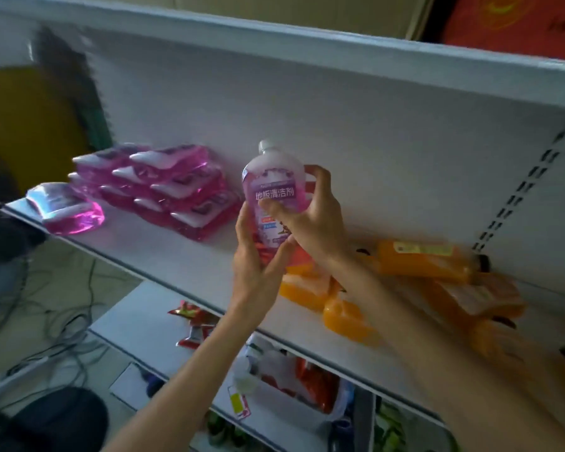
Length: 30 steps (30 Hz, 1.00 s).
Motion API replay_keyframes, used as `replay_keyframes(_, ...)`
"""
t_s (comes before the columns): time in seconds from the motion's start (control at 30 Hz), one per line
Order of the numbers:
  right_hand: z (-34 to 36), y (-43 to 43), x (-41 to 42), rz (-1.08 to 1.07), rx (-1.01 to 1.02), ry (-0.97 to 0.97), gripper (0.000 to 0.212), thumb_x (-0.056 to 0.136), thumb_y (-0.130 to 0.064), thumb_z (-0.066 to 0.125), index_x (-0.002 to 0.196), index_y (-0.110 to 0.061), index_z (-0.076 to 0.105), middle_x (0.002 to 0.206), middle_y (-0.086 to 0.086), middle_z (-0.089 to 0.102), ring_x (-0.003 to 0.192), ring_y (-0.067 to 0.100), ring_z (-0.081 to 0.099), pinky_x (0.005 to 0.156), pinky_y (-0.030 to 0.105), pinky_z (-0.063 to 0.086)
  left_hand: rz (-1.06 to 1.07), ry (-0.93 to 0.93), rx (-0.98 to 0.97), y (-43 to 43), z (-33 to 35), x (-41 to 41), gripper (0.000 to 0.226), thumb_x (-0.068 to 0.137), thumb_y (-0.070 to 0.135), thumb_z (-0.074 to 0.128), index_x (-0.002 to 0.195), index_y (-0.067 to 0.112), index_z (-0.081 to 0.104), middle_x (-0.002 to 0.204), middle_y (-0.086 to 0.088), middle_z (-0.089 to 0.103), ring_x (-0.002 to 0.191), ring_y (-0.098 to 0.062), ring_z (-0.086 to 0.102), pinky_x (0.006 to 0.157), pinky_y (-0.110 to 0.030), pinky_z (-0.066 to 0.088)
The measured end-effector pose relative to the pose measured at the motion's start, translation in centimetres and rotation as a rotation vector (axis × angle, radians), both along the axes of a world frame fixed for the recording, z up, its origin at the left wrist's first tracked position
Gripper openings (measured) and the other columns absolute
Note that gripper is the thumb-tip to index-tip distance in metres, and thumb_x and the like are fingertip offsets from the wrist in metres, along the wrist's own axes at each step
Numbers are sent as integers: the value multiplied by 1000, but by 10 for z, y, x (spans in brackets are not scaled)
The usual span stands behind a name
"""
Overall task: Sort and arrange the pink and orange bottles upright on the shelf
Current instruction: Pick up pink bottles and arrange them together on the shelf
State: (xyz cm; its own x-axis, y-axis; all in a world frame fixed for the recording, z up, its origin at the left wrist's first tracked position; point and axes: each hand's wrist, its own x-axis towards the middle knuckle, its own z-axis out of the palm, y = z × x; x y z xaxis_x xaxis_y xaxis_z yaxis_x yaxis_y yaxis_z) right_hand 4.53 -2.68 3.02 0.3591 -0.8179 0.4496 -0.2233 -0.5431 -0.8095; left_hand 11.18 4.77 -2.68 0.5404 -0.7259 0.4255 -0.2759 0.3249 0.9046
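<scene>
You held the pink bottle [274,187] upright, just right of the pink stack [177,190], left hand [258,256] and right hand [310,216] fingers wrapped round its label. It looked like smooth plastic, likely heavy and slippery.

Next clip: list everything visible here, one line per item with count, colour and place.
shelf: one, white, across view
held pink bottle: one, pink, upright over mid-shelf
stacked pink bottles: several, pink, lying at shelf's left
lone pink bottle: one, pink, lying at left end
orange bottles: several, orange, lying jumbled at right
red packets: few, red, on lower shelf
cables: several, dark, floor left
left hand: one, grips held bottle low
right hand: one, grips it higher
</scene>
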Motion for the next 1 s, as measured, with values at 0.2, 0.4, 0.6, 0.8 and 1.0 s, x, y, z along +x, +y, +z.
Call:
replay_keyframes(0.2,3,19,99,236,-45,96,77,74,-37,77,137,-18,37,126,-3,53,106,9,53,86,12,46,179,86,-6,27,-8,76,82,82,29,66,143,26,11,106,-4,62,77,-11,68,64,-26,57)
replay_keyframes(0.4,-25,9,173,343,-44,398,83,72,-42,77,141,-13,41,131,10,46,119,21,48,91,20,42,205,-61,317,52,-44,140,113,69,29,77,147,21,-4,119,-4,61,98,-16,64,87,-34,53)
replay_keyframes(0.6,-66,10,219,361,74,460,51,79,-35,73,119,-9,54,114,8,63,100,20,61,73,22,44,388,-370,715,65,-60,186,104,74,59,61,146,12,4,101,-2,68,93,-27,64,75,-39,52)
replay_keyframes(0.8,-65,4,230,263,-198,673,46,85,-44,63,121,-15,62,116,6,67,108,23,60,86,30,46,499,-541,925,52,-41,198,85,65,78,54,111,8,36,94,-8,65,88,-28,64,65,-32,41)
replay_keyframes(1.0,-55,10,214,119,-517,397,16,85,-21,65,91,-8,70,95,7,70,93,28,60,74,39,52,541,-600,616,45,-20,187,94,59,66,69,126,10,34,104,-11,62,95,-31,60,71,-36,42)
